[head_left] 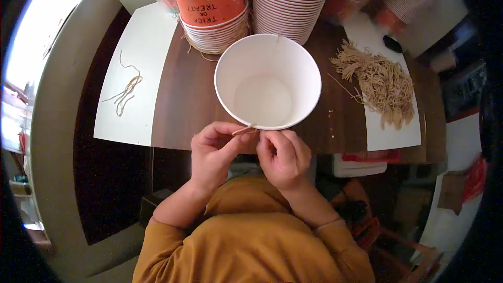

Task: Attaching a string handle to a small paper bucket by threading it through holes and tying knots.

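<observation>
A person in mustard sleeves works with both hands at the near rim of a white tub [268, 99], which stands mouth up on a brown table [183, 94] directly beyond the fingers. The left hand [217, 149] pinches a tan cord [241, 130] between thumb and forefinger, just at the rim. The right hand [284, 160], close beside it, is closed, its fingers curled in and its thumb against them near the same rim; whether it grips the cord too is hidden. Opposite the hands, a short tan strand [279, 37] sits on the tub's far rim. Farther beyond the left hand rises an orange stack [209, 8] of nested tubs with cords about its lower part; a taller stack [291, 10] stands beyond the right hand. Out to the left of the left hand, a few loose cords [126, 89] lie on a white sheet [141, 52]. Well to the right of the right hand, and farther from the body, a tangled cord pile [385, 86] covers part of another sheet [398, 137], a black object [392, 44] near its far end.
</observation>
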A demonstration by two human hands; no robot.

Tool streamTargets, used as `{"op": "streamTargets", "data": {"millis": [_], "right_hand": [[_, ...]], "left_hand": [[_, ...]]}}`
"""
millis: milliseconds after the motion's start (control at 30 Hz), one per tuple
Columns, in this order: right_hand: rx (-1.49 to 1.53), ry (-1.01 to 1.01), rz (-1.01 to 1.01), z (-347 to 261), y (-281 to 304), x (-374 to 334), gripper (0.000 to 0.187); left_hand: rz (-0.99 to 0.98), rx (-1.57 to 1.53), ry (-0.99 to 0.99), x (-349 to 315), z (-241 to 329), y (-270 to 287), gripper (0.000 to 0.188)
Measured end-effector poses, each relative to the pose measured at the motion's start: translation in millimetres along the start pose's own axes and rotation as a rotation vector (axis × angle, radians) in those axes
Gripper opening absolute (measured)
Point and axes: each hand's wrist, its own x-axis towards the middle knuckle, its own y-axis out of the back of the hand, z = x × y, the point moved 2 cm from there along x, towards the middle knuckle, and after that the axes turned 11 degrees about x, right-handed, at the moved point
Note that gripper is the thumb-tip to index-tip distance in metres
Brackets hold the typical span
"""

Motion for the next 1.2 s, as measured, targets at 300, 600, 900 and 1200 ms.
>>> {"op": "streamTargets", "data": {"millis": [300, 600, 900, 1200], "right_hand": [[0.319, -0.26, -0.072, 6, -15, 5, 0.016], [0.937, -0.741, -0.045, -2, -28, 9, 0.01], [1.195, -1.078, -0.028, 0, -42, 2, 0.016], [1.351, -1.153, -0.073, 0, -44, 8, 0.017]], "left_hand": [[0.019, -0.128, 0.036, 4, -7, 4, 0.011], [0.087, -0.038, -0.064, 2, -2, 13, 0.01], [0.142, 0.135, -0.157, 0, 4, 20, 0.009], [0.125, 0.283, -0.256, 0, 5, 24, 0.013]]}}
